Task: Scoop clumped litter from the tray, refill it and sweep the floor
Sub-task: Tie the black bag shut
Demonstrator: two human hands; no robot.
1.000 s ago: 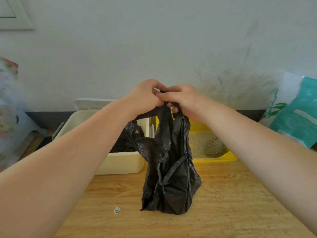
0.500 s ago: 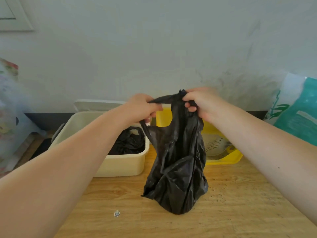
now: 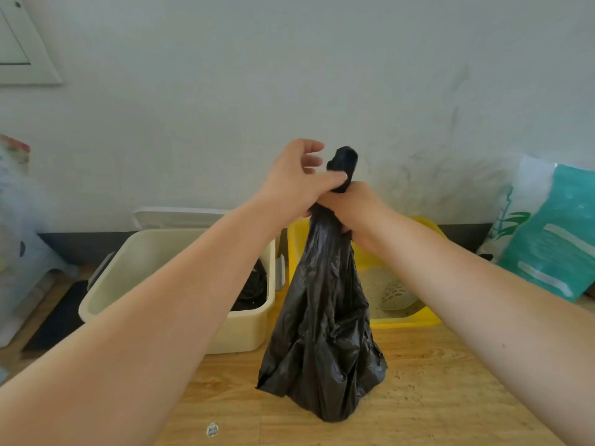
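A black plastic bag (image 3: 325,342) stands on the wooden floor (image 3: 434,397), its top bunched into a neck. My right hand (image 3: 351,204) is closed around that neck. My left hand (image 3: 296,178) rests against the bag's top, thumb pressed on the knot, the other fingers spread. Behind the bag sits the yellow litter tray (image 3: 409,320) with pale litter and a beige slotted scoop (image 3: 397,297) lying in it.
A cream bin (image 3: 244,329) with a black liner stands left of the bag, its lid against the wall. A teal and white litter sack (image 3: 553,233) leans at the right. Scattered litter grains lie on the floor. A small round scrap (image 3: 212,429) lies near the front.
The bag's handles, held apart half a second ago, are now gathered into one twisted neck. My right hand has closed around it and both hands have risen.
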